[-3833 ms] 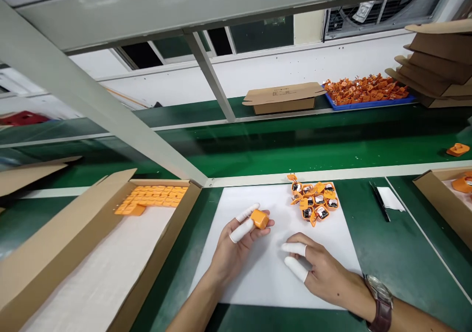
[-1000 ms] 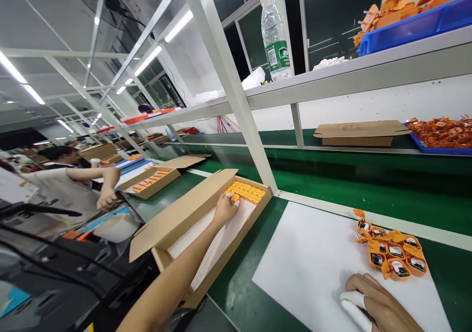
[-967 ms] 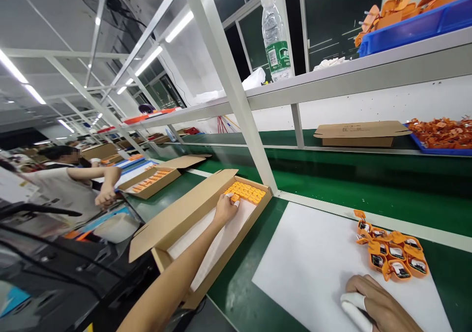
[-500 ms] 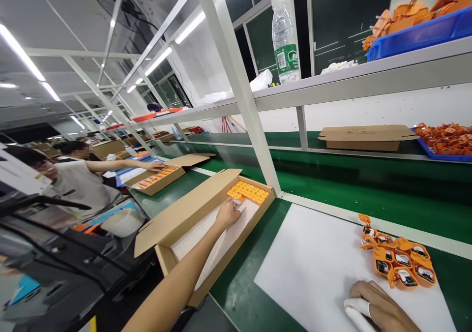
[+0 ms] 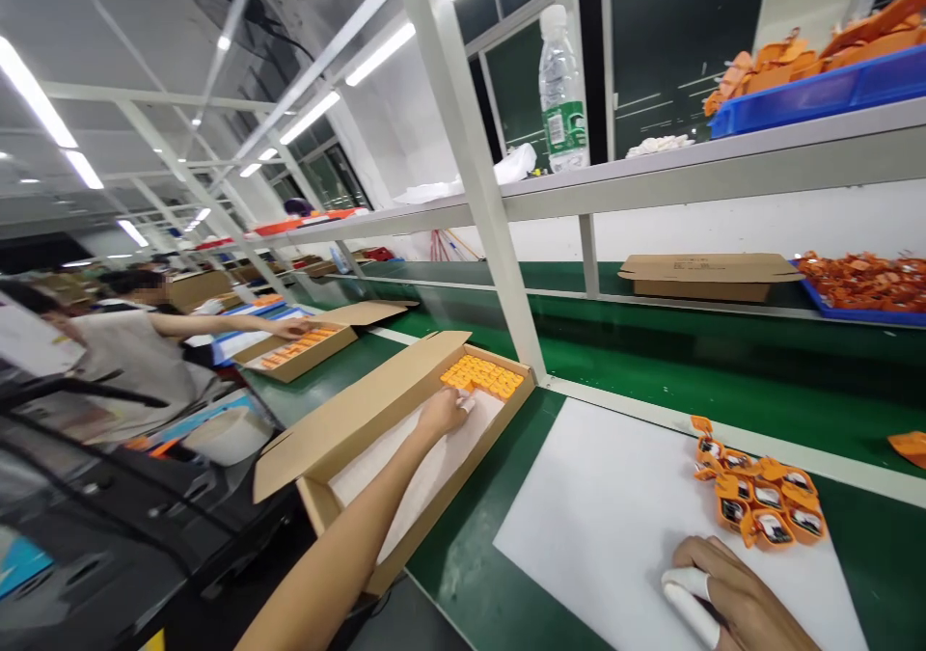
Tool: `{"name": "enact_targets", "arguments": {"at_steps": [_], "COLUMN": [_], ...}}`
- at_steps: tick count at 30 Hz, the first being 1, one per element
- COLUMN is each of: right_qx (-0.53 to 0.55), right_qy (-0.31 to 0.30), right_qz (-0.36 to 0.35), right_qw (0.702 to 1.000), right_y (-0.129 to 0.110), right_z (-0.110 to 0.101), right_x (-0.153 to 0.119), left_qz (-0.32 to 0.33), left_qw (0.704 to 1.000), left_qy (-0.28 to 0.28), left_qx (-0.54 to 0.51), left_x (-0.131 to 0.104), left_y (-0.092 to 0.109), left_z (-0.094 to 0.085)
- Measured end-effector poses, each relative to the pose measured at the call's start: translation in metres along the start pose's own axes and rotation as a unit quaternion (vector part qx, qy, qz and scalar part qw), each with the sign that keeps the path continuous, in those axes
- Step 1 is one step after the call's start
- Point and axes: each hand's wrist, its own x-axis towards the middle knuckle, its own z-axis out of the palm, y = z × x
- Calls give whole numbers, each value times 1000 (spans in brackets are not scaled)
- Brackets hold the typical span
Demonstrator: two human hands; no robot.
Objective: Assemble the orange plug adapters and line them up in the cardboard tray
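Long brown rectangular cardboard box [image 5: 362, 415] lying left of flat white rectangular sheet [image 5: 593, 497], small orange plastic blocks [image 5: 488, 376] resting in box's far end, open orange cup-shaped plastic cases [image 5: 767, 501] clustering on sheet's far right part

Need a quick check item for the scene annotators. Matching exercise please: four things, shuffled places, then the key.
Things
1. left hand
2. bottle
3. right hand
4. lidded cardboard box

Places
A. over the white sheet
B. on the lower shelf
C. in the open box, by the rows of orange parts
D. upright on the upper shelf

Pairs: 1-C, 2-D, 3-A, 4-B
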Motion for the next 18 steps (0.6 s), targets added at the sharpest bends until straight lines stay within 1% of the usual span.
{"name": "enact_targets", "arguments": {"at_steps": [3,6,7,9,11,13,14,16,18], "right_qx": [17,36,36,26,8,-8,-15,-28,-38], "right_qy": [8,37,53,80,96,97,95,86,74], "right_qz": [27,20,15,6,2,3,4,6,8], "right_qw": [999,998,998,996,995,995,995,996,997], "right_y": [-7,-11,-12,-11,-9,-8,-7,-7,-6], "right_z": [4,4,4,4,5,8,10,13,16], "right_x": [0,5,7,8,6,4,2,0,-2], "left_qz": [22,77,107,175,254,318,338,350,356], "left_qw": [999,994,989,975,949,912,894,867,856], "left_qy": [24,30,24,-20,-89,-150,-171,-190,-191], "left_qx": [-28,-70,-97,-135,-165,-209,-238,-298,-323], "left_x": [-5,-14,-19,-32,-46,-58,-63,-71,-77], "left_y": [20,55,70,103,139,175,193,227,259], "left_z": [-31,-58,-63,-65,-53,-30,-16,15,43]}}
